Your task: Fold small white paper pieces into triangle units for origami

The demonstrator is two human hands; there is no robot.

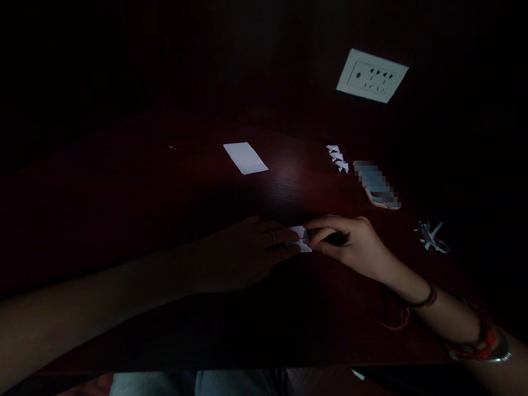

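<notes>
A small piece of white paper point(306, 247), folded with creases meeting near its middle, lies low over the dark red table point(173, 330) between my two hands. My left hand point(247, 253), in deep shadow and wearing a ring, reaches in from the left with its fingertips closed on the paper's left side. From the right, my right hand point(352, 242) grips the paper's right edge, its thumb and fingers bent together. The fingertips partly cover the paper, so its full shape is hidden.
A stack of white paper sheets point(246, 158) lies farther back. Several small folded paper pieces point(337, 158) sit in a row beside a phone point(377, 185). Thin paper strips point(431, 237) lie at the right. A white wall socket point(372, 76) is behind. The room is dim.
</notes>
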